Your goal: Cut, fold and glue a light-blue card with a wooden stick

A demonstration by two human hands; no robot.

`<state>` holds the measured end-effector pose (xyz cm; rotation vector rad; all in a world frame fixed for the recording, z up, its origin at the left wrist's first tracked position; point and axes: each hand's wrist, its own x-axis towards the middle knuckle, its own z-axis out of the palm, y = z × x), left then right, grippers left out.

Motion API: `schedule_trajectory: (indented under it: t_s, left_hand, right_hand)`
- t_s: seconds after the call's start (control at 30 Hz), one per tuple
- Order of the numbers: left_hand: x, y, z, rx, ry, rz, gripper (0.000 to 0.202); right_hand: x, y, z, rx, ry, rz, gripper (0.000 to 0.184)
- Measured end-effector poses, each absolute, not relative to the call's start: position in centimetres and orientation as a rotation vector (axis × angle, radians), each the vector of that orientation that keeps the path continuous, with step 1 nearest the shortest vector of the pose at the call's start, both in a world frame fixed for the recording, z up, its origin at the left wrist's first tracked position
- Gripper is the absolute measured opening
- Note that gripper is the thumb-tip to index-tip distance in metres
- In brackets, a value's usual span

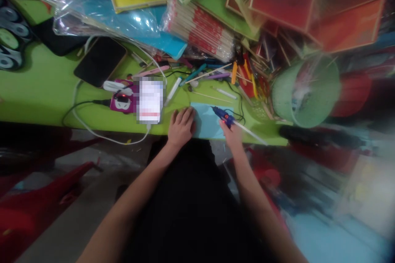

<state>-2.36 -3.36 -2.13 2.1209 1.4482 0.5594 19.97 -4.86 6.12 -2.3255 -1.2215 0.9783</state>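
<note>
My left hand [180, 126] lies with fingers stretched flat on the left edge of a light blue sheet [207, 124] near the front edge of the green table [46, 94]. My right hand [232, 134] is closed round a blue glue gun [222, 116] whose nozzle points over the sheet's upper right part. A white glue stick [250, 132] juts out of the gun's back toward the right.
A black phone [100, 61], a pink device [122, 100] with white cables and a blurred-out screen [150, 99] lie left. Stacked coloured boards, plastic-wrapped sheets and a stick bundle [200, 28] crowd the back. A green basket [304, 90] stands right; pens and pliers [243, 72] lie beside it.
</note>
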Motion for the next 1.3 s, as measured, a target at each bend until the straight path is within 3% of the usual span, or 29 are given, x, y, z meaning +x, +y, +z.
schedule_trajectory:
  t_s: [1.3]
  left_hand:
    - [-2.4,-3.4,-2.4,2.133,1.464,0.594,0.056]
  right_hand:
    - [20.3,-4.8,6.3,-2.322,-1.142,0.971,0.047]
